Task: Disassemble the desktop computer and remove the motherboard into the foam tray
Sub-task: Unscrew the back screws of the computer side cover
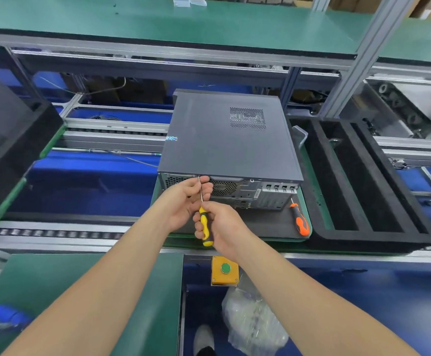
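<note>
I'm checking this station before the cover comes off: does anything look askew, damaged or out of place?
Nothing stands out. The computer lies flat, cover on; the right hand grips the yellow screwdriver, the left hand pinches its shaft at the rear panel. An orange screwdriver lies loose beside the computer.

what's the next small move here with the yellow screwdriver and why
Probably turn the yellow screwdriver to back out a rear screw, if the tip is seated. Its tip meets the top rear edge of the computer case, the left hand pinches the shaft, the right hand grips the handle, and the case is closed.
</note>
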A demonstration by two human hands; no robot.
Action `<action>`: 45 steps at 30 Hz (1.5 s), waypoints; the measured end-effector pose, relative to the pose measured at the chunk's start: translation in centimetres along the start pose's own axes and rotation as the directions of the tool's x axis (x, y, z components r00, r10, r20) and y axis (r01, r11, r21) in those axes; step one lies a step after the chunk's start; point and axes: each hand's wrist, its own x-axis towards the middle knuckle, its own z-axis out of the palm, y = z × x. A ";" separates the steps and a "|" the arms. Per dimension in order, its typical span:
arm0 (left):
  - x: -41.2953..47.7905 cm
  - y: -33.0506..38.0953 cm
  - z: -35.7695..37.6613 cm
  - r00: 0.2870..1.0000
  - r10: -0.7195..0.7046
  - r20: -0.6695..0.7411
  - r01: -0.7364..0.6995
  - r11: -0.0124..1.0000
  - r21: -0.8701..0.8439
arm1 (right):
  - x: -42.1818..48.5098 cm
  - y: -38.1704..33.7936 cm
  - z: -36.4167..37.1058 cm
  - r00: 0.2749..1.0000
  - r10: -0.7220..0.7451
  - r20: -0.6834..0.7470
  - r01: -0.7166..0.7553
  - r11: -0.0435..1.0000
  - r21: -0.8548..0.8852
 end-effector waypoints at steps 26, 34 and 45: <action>0.3 0.9 0.5 0.983 -0.116 -0.141 0.126 0.990 0.064 | -0.6 0.1 2.2 0.996 0.019 -0.082 -0.008 0.990 0.143; 0.6 0.8 0.9 0.991 -0.106 -0.081 0.102 0.993 -0.056 | -1.8 -1.5 -1.1 0.941 0.239 0.241 -0.188 0.958 -0.218; 0.6 1.0 0.4 0.988 -0.148 -0.049 0.141 0.983 -0.115 | -1.1 -1.0 -0.2 0.990 0.120 0.071 -0.097 0.958 -0.270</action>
